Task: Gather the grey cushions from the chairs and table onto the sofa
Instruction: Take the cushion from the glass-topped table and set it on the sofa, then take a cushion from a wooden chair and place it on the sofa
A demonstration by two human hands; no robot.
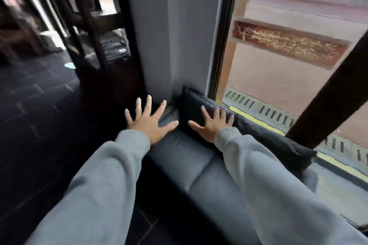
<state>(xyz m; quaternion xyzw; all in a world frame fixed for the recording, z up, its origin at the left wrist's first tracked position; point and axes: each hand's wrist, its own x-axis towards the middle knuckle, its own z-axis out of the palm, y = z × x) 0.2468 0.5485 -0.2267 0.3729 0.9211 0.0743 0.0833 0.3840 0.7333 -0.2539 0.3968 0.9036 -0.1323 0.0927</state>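
A dark grey cushion (264, 137) leans along the back of the grey sofa (185, 157), against the window. My right hand (212, 125) is spread flat with its fingers apart, lying on the cushion's left end and holding nothing. My left hand (148, 119) is also spread wide, hovering over the sofa's far end near the wall corner, apart from the cushion. Both arms wear grey sleeves. The cushion's lower edge is hidden behind my right sleeve.
A large window (288, 65) runs behind the sofa, crossed by a dark diagonal beam (328, 101). A grey wall pillar (175, 32) stands at the sofa's far end. Dark wooden shelving (89, 20) stands at the left over dark tiled floor (39, 105).
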